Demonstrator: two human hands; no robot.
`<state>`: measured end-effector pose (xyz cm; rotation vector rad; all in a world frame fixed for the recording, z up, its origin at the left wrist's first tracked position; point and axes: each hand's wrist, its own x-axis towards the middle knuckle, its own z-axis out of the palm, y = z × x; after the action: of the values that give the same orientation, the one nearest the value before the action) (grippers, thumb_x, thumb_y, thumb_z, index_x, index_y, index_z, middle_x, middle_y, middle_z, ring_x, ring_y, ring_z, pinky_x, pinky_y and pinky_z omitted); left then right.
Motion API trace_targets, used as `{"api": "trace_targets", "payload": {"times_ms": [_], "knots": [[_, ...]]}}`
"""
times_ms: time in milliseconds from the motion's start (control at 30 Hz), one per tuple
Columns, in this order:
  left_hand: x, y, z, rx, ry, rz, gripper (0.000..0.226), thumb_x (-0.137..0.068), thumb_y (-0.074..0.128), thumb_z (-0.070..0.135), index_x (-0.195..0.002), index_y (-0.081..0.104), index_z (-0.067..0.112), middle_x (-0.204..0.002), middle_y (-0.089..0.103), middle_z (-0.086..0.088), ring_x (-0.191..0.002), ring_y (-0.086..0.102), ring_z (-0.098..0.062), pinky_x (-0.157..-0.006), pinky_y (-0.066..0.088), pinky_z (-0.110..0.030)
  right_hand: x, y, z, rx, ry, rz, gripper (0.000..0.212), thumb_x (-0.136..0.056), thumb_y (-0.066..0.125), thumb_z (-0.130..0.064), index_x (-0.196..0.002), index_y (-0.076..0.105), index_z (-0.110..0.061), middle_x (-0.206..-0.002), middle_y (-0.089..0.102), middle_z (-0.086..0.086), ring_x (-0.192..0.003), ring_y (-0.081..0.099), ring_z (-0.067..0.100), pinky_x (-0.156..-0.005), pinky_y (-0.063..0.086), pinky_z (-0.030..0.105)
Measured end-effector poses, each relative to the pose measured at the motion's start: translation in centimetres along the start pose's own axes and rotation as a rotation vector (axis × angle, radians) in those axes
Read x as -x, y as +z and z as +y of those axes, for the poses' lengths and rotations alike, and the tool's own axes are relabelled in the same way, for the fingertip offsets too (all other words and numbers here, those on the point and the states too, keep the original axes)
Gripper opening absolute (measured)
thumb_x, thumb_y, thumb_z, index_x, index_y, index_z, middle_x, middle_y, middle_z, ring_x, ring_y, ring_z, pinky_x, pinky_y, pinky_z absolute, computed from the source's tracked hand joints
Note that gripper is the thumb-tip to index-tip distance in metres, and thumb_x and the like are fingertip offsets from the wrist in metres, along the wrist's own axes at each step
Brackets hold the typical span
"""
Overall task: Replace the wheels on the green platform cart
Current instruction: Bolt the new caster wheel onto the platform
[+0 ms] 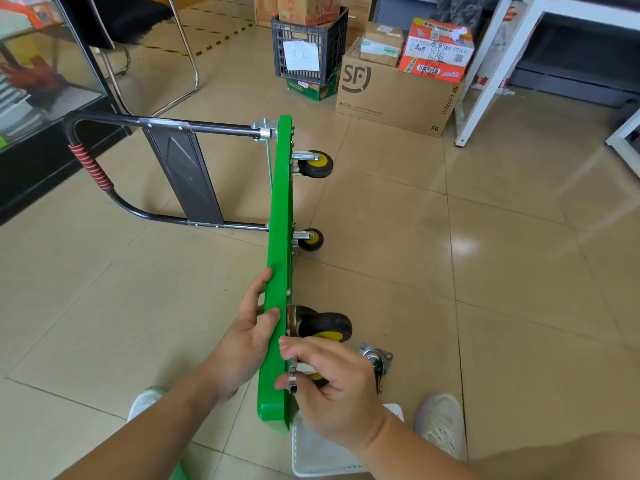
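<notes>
The green platform cart (278, 216) stands on its long edge on the tiled floor, its black handle (104, 181) lying to the left. Two black-and-yellow casters (315, 164) (310, 239) stick out at the far end, and a larger caster (325, 326) sits at the near end. My left hand (251, 332) grips the deck's upper edge from the left. My right hand (330, 379) is closed around a caster with a metal bracket (292, 377) pressed against the underside near the deck's near corner. A loose caster (376, 363) lies on the floor just right of that hand.
A white basket (311, 455) sits under my right forearm. My shoes (441, 422) rest on both sides of the cart. Cardboard boxes (391, 95) and a black crate (308, 46) stand at the back, a white table leg (481, 81) right, chair legs (187, 60) left.
</notes>
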<state>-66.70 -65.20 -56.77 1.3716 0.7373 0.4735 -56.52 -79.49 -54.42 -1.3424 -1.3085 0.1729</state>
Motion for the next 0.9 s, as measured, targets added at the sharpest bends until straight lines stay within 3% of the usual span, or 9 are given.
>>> {"api": "trace_targets", "payload": {"times_ms": [167, 333, 467, 633, 767, 900], "knots": [[-0.1, -0.1, -0.2, -0.004, 0.012, 0.019, 0.061, -0.109, 0.042, 0.012, -0.141, 0.036, 0.064, -0.119, 0.066, 0.005, -0.099, 0.061, -0.033, -0.086, 0.054, -0.029, -0.5, 0.1, -0.2, -0.019, 0.038, -0.009, 0.014, -0.083, 0.069, -0.003, -0.095, 0.077, -0.007, -0.105, 0.076, 0.002, -0.091, 0.076, 0.013, -0.071, 0.063, 0.041], [0.0, -0.2, -0.3, -0.013, 0.014, 0.011, 0.061, -0.109, 0.042, 0.011, -0.143, 0.035, 0.062, -0.124, 0.065, -0.003, -0.095, 0.06, -0.021, -0.082, 0.054, -0.023, -0.5, 0.3, -0.2, -0.068, 0.079, -0.009, 0.016, -0.084, 0.065, -0.006, -0.096, 0.074, -0.014, -0.103, 0.075, -0.002, -0.086, 0.076, 0.017, -0.065, 0.063, 0.043], [0.0, -0.3, -0.1, -0.004, -0.024, -0.004, 0.058, -0.097, 0.049, 0.035, -0.141, 0.033, 0.069, -0.128, 0.063, -0.007, -0.1, 0.063, -0.023, -0.083, 0.056, -0.029, -1.5, 0.1, 0.0, -0.043, 0.046, 0.015, 0.019, -0.084, 0.066, -0.004, -0.096, 0.071, -0.019, -0.099, 0.072, -0.012, -0.079, 0.075, 0.007, -0.066, 0.062, 0.036], [0.1, -0.4, 0.0, 0.006, -0.026, -0.021, 0.06, -0.092, 0.049, 0.039, -0.14, 0.032, 0.07, -0.137, 0.059, -0.002, -0.121, 0.059, -0.027, -0.104, 0.05, -0.044, -1.8, 0.3, 0.5, -0.069, 0.091, -0.022, 0.018, -0.085, 0.067, -0.009, -0.096, 0.073, -0.022, -0.099, 0.072, -0.013, -0.078, 0.076, 0.013, -0.063, 0.062, 0.039], [0.1, -0.3, 0.0, 0.023, -0.039, -0.017, 0.059, -0.091, 0.051, 0.039, -0.137, 0.034, 0.073, -0.126, 0.06, -0.006, -0.107, 0.057, -0.025, -0.084, 0.052, -0.036, -3.0, 0.5, 0.3, -0.163, 0.163, -0.047, 0.022, -0.088, 0.066, -0.01, -0.097, 0.07, -0.029, -0.096, 0.07, -0.03, -0.077, 0.076, 0.014, -0.067, 0.063, 0.041], [0.2, -0.2, 0.1, 0.079, -0.022, -0.011, 0.06, -0.089, 0.059, 0.04, -0.137, 0.039, 0.071, -0.137, 0.058, -0.01, -0.124, 0.058, -0.031, -0.105, 0.05, -0.048, -4.2, 0.8, -0.1, -0.309, 0.323, -0.046, 0.022, -0.083, 0.074, -0.016, -0.095, 0.076, -0.034, -0.097, 0.076, -0.018, -0.088, 0.077, 0.015, -0.082, 0.061, 0.029]]}}
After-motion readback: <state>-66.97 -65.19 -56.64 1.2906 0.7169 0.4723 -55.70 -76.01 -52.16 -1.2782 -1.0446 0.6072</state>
